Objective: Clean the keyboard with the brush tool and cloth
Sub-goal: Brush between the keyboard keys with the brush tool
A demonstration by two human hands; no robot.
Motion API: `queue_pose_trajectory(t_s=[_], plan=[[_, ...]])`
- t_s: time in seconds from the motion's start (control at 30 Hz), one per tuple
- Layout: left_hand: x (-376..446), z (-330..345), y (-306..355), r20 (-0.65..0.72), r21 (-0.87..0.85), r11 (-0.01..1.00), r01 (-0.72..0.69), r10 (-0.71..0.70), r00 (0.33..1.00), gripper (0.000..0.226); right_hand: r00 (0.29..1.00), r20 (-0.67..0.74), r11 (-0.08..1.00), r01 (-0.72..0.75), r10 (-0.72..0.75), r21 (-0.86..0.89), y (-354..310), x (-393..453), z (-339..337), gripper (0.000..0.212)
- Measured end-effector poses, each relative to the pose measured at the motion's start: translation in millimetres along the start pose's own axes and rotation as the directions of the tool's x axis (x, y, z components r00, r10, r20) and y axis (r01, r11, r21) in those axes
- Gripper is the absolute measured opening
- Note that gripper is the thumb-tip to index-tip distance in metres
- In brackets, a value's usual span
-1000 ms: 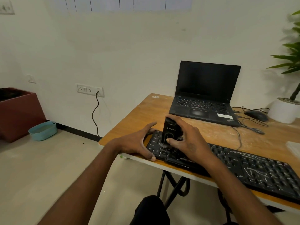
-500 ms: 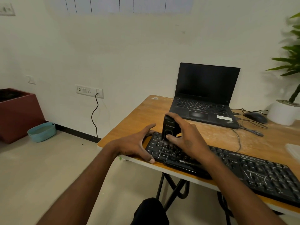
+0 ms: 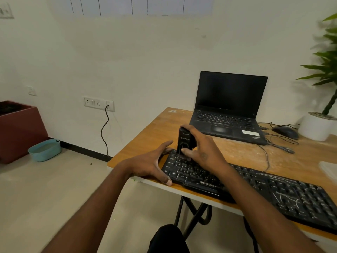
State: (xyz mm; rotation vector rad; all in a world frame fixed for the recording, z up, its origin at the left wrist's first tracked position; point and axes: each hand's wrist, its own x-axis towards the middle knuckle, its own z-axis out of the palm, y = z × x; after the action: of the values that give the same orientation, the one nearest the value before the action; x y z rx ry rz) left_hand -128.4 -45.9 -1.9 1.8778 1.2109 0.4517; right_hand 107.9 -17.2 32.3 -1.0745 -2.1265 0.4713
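Observation:
A long black keyboard (image 3: 284,194) lies along the front edge of the wooden table (image 3: 156,128), with white scratch marks on its right keys. My right hand (image 3: 202,150) grips an upright black brush tool (image 3: 184,141) and holds its lower end down on the keys at the keyboard's left end. My left hand (image 3: 149,165) clasps the keyboard's left edge, thumb at the front corner and fingers curved round the back corner. A pale cloth (image 3: 329,170) shows at the right edge of the table.
An open black laptop (image 3: 229,110) stands behind the keyboard, with a mouse (image 3: 285,132) and cables to its right. A white plant pot (image 3: 317,125) sits at the far right. On the floor at left are a teal basin (image 3: 44,149) and a red box (image 3: 18,130).
The view has shifted slightly. My right hand and the brush tool have stayed at the keyboard's left end with only small movement. The left hand keeps its hold.

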Motion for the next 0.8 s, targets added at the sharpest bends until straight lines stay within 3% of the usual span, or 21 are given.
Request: queue_pose_trajectory(t_s=[0.13,0.3,0.43,0.6,0.8], plan=[[-1,1,4,-0.009,-0.027,1.0,-0.014,0.014,1.0,0.125,0.999,0.006,0.998,0.037,-0.037,0.046,-11,15,21,0.076],[0,0,-1,0.002,-0.004,1.0,0.021,-0.021,1.0,0.14,0.998,0.056,1.0,0.019,-0.017,-0.022,5,14,-2,0.075],[1,-1,-3,-0.003,-0.007,1.0,0.027,-0.027,1.0,0.141,1.0,0.007,0.999,-0.009,0.009,-0.051,9,17,-4,0.075],[1,0,0,-0.004,-0.033,0.999,0.003,-0.004,1.0,0.142,0.999,0.015,0.998,0.049,-0.049,0.035,0,24,17,0.073],[1,-1,-3,-0.009,-0.006,1.0,0.016,-0.016,1.0,0.145,0.998,0.065,1.0,0.005,-0.004,-0.016,22,11,-18,0.075]])
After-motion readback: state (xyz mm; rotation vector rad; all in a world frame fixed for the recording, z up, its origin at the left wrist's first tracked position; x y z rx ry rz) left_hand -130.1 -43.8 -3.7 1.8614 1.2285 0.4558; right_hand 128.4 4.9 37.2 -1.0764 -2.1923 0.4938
